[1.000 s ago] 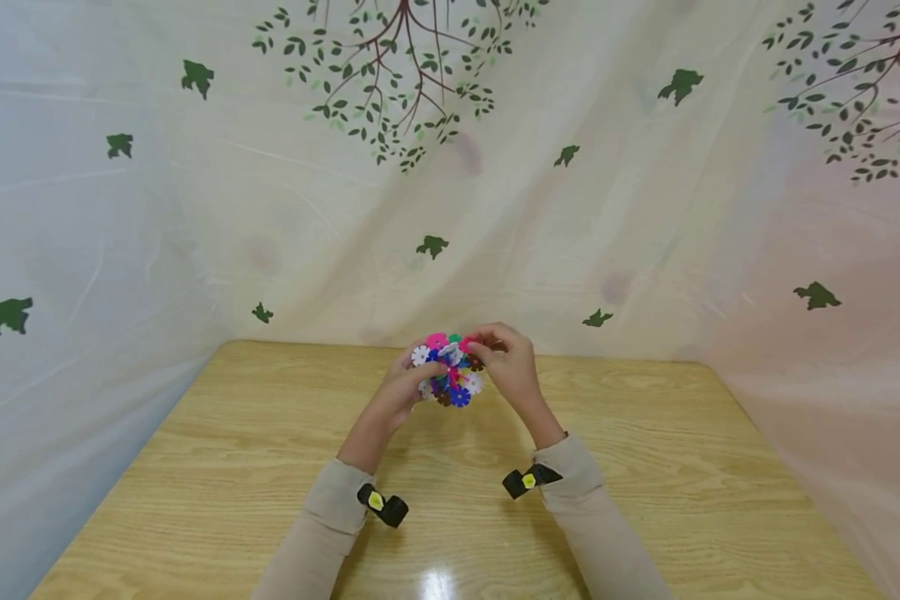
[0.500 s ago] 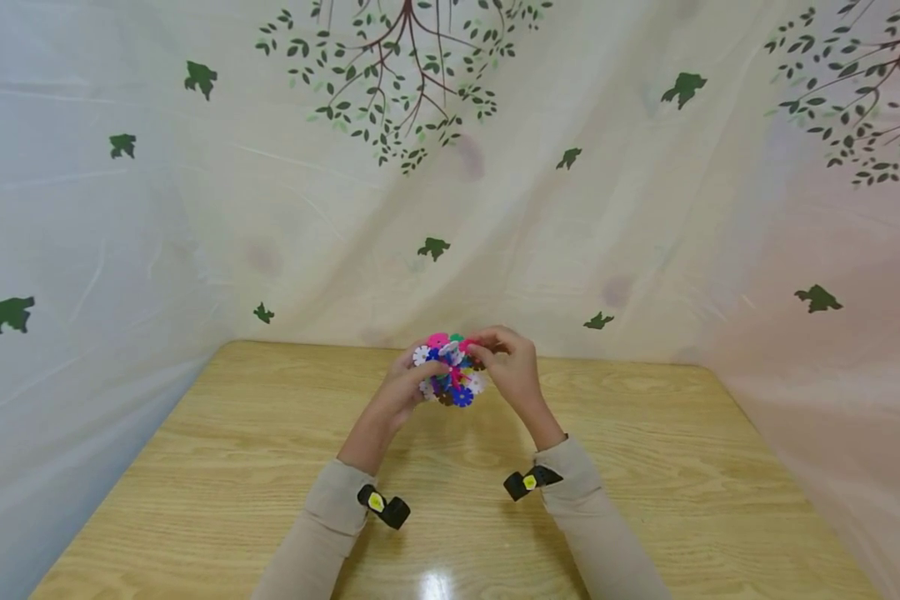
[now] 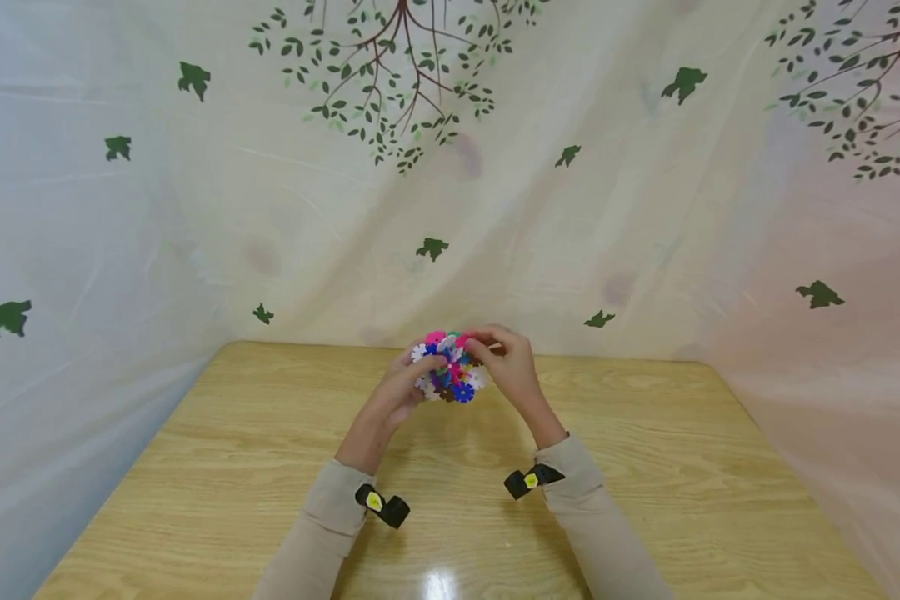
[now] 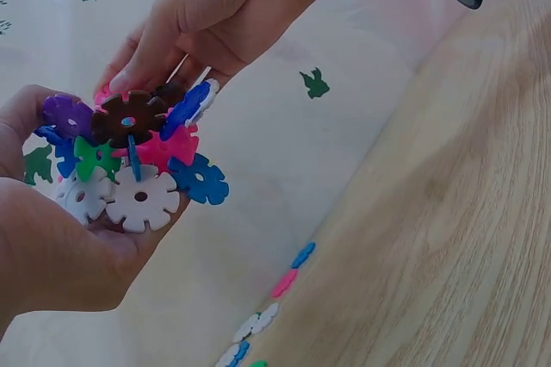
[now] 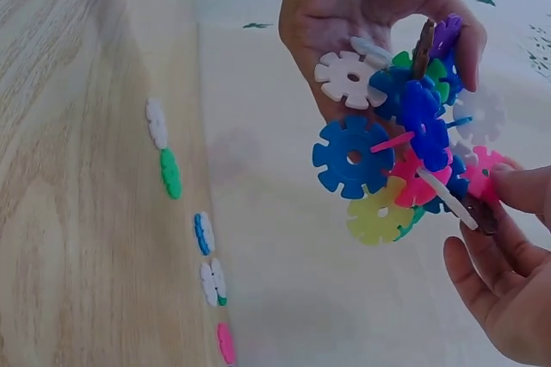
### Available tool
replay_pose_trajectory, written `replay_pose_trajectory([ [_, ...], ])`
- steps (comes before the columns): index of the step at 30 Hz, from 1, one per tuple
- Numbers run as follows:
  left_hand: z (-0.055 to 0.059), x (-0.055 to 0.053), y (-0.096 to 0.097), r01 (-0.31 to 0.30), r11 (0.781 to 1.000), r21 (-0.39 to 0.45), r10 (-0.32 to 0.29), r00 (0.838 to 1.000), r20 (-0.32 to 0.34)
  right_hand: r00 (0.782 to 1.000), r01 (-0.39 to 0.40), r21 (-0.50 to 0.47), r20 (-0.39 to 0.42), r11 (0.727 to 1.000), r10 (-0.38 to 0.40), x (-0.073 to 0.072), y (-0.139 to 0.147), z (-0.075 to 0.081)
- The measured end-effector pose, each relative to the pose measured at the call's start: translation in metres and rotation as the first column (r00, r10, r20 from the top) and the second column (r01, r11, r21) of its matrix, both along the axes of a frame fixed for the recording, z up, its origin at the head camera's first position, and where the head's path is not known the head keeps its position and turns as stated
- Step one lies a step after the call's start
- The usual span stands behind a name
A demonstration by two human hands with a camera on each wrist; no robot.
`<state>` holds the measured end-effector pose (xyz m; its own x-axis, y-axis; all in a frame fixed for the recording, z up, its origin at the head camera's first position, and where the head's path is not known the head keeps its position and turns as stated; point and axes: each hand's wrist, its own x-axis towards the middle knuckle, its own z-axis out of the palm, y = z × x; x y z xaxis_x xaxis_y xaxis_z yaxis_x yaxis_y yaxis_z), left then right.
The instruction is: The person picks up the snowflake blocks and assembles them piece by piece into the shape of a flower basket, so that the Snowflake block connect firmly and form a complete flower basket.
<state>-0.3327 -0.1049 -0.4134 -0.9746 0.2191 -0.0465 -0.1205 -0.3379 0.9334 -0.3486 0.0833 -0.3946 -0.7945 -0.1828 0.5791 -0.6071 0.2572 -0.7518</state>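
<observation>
A ball-like cluster of notched plastic flower discs (image 3: 461, 392), in white, blue, pink, purple, brown, green and yellow, is held above the table. My left hand (image 3: 393, 387) grips it from the left, thumb laid over the front. On the other side, my right hand (image 3: 513, 367) pinches a pink disc (image 5: 484, 173) at the cluster's edge between thumb and fingers. In the left wrist view a brown disc (image 4: 129, 119) and a white disc (image 4: 142, 199) face the camera. The right wrist view shows a blue disc (image 5: 353, 158) and a yellow disc (image 5: 379, 212) sticking out.
Several loose discs lie in a line near the wooden table's (image 3: 285, 433) edge, among them a green disc (image 5: 170, 174) and a pink disc (image 4: 285, 283). Behind the table hangs a pale cloth (image 3: 345, 250) printed with branches and birds. Each wrist carries a black camera (image 3: 393, 511).
The cluster has shifted very slightly up and turned a little in the hands. Both hands keep nearly the same place and hold.
</observation>
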Motion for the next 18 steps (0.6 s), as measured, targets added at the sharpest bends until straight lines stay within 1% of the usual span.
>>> replay_pose_trajectory([
  [3,0.0,-0.001,-0.001,0.017,0.999,0.039,-0.018,1.0,0.02,0.999,-0.041,-0.016,0.02,0.999,0.041,-0.004,0.004,-0.001],
  [5,0.001,-0.001,-0.001,0.03,0.998,0.061,-0.031,0.999,0.024,0.996,-0.076,-0.021,0.047,0.997,0.077,-0.004,0.008,0.001],
  [8,0.002,0.0,-0.001,0.051,0.995,0.082,-0.052,0.999,0.014,0.985,-0.124,-0.028,0.116,0.992,0.126,-0.006,0.016,0.003],
  [10,0.003,0.0,0.0,0.066,0.991,0.112,-0.067,0.998,0.008,0.971,-0.155,-0.031,0.182,0.987,0.158,-0.006,0.023,0.005],
  [12,0.004,0.0,-0.001,0.077,0.988,0.137,-0.078,0.997,0.003,0.942,-0.198,-0.051,0.266,0.979,0.205,-0.008,0.03,0.007],
  [13,0.004,0.0,-0.001,0.079,0.985,0.153,-0.081,0.997,0.005,0.923,-0.226,-0.062,0.304,0.972,0.234,-0.01,0.035,0.007],
  [14,0.003,-0.001,-0.002,0.082,0.982,0.167,-0.085,0.996,0.007,0.9,-0.26,-0.073,0.343,0.963,0.269,-0.012,0.039,0.007],
  [16,0.002,-0.002,-0.003,0.088,0.979,0.185,-0.091,0.996,0.004,0.837,-0.33,-0.104,0.427,0.938,0.341,-0.014,0.046,0.007],
  [18,0.001,-0.003,-0.003,0.092,0.978,0.185,-0.093,0.996,-0.001,0.775,-0.39,-0.131,0.488,0.912,0.401,-0.015,0.053,0.005],
])
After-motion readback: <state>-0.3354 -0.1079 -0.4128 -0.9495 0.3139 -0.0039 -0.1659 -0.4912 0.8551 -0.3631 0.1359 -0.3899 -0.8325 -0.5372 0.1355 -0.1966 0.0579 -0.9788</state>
